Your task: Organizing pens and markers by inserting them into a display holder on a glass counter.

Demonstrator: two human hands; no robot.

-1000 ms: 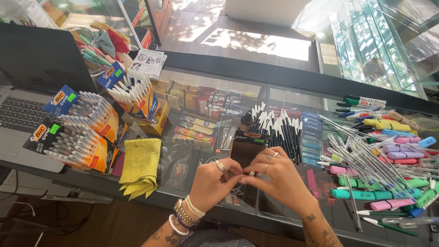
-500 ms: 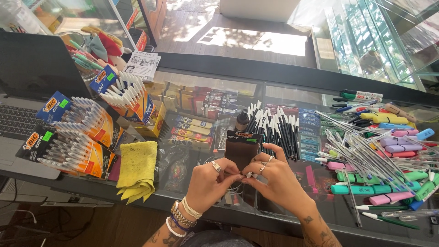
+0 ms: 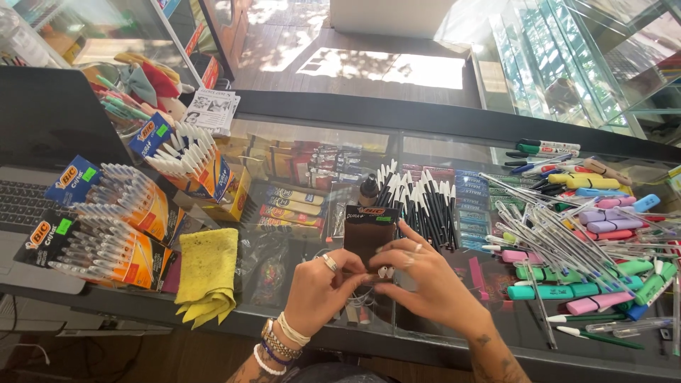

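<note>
In the head view, both hands meet near the middle of the tabletop's near edge. The left hand [image 3: 319, 287] and the right hand [image 3: 425, 280] have their fingers curled narrow around a small bunch of white-tipped pens [image 3: 385, 272], pinching it between the fingertips; how firmly they grip I cannot tell. The bunch is mostly hidden, so its long axis is unclear. Just behind the hands a dark pen box [image 3: 369, 230] stands with its long axis running from the near edge toward the far edge. Beyond it lies a fan of black pens [image 3: 425, 202], tips toward the far edge. A yellow cloth [image 3: 208, 273] lies toward the left near edge, beside boxed pen packs [image 3: 106, 241]. Highlighters [image 3: 567, 291] and loose clear pens [image 3: 546, 234] crowd the right side.
</note>
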